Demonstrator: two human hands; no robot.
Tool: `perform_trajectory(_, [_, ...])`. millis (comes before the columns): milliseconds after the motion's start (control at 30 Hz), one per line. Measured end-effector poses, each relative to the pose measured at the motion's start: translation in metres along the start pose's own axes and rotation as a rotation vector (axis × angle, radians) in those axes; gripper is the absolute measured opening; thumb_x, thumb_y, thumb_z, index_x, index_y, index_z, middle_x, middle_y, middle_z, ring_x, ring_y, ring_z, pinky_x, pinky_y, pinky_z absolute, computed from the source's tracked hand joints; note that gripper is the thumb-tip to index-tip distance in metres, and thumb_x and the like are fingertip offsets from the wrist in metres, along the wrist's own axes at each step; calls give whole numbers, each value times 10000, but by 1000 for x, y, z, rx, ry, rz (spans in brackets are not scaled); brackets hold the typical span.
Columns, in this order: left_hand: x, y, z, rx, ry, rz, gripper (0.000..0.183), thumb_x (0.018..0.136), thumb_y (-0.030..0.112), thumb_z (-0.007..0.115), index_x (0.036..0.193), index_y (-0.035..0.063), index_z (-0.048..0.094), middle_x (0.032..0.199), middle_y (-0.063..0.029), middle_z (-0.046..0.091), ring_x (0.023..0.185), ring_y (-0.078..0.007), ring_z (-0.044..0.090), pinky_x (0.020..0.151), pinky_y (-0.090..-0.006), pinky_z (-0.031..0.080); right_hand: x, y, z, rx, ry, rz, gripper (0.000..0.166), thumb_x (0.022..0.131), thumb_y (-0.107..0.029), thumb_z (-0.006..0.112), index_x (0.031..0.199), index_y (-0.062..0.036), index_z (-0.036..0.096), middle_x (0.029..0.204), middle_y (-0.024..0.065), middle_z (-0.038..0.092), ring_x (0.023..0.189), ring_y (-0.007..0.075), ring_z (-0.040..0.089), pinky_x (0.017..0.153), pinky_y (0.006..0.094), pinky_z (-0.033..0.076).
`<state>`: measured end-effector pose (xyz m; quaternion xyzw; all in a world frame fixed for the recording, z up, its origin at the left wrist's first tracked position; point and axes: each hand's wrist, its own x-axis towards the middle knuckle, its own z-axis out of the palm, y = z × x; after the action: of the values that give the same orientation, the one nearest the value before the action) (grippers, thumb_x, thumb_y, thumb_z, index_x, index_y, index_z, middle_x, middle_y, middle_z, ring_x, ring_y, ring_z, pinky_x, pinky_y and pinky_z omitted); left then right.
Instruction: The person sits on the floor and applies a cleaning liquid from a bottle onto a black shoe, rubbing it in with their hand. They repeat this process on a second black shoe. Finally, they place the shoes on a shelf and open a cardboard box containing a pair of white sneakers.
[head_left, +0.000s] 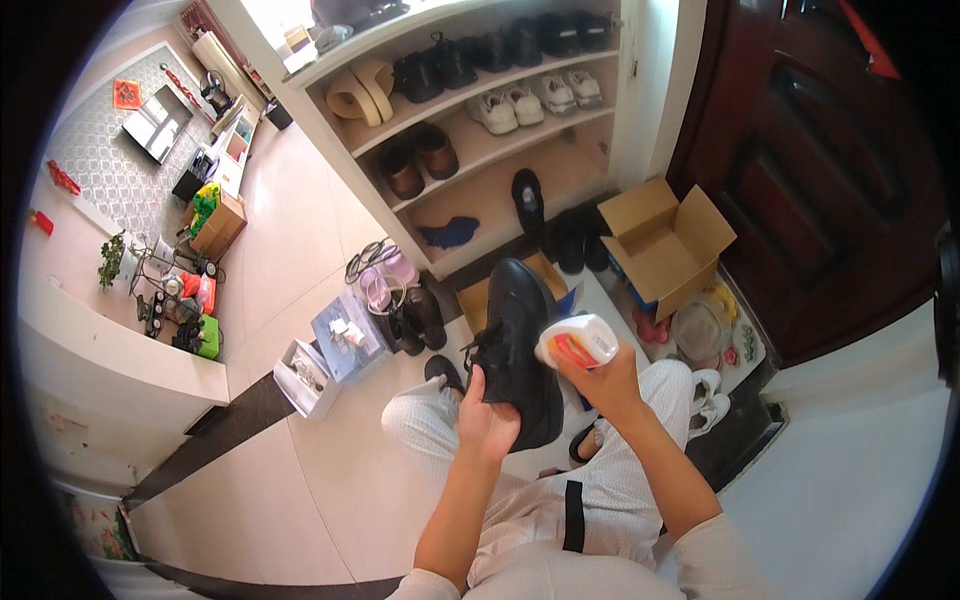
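Observation:
My left hand (486, 420) grips a black lace-up shoe (517, 345) by its heel end, toe pointing away from me, above my lap. In my right hand (611, 379) is a white plastic bottle (581, 341) with a red and yellow label that bears writing. The bottle is tipped, its base up towards me and its other end at the shoe's side. Whether that end touches the shoe cannot be made out. Beyond the shoe's toe, an open cardboard box (472, 304) lies on the floor, partly hidden by the shoe.
A white shoe cabinet (517, 161) with several pairs stands ahead. Another open cardboard box (660, 251) sits by the dark red door (810, 180). Left on the floor are black shoes (424, 319), lilac slippers (375, 289), a blue-grey box lid (349, 337) and a white box (304, 379).

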<state>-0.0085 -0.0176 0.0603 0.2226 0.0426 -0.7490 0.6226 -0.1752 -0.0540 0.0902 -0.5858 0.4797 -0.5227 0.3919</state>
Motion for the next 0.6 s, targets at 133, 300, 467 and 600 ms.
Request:
perform_trajectory(133, [14,-3,6,-43,-82,-12,459,977,341,341,1274,9,453,1314,-127,484,1216,-256,453,1077,-378,291,0,-1,3,-7,8,-59,255,714,-116,747,907,3,630,847,116,660,764,184,653,666,272,495])
perform_trajectory(300, [20,1,11,-30,-101,-29,465,979,339,330,1293,11,430,1327,-129,470,1234,-255,434,1084,-385,278,1,-3,-3,37,-40,-15,270,717,-114,750,928,8,634,837,107,672,763,178,657,676,265,498])
perform_trajectory(467, [29,0,17,-32,-68,-35,457,981,333,325,1294,19,434,1327,-131,470,1237,-257,431,1090,-383,268,9,-8,4,93,96,-7,226,719,-90,738,901,-1,636,823,98,667,757,159,649,678,264,497])
perform_trajectory(600, [35,-2,22,15,-78,-23,453,981,332,327,1284,15,442,1324,-130,472,1229,-260,439,1086,-385,277,0,-8,-5,38,-30,-70,222,731,-94,726,909,6,639,838,98,669,769,140,642,691,269,498])
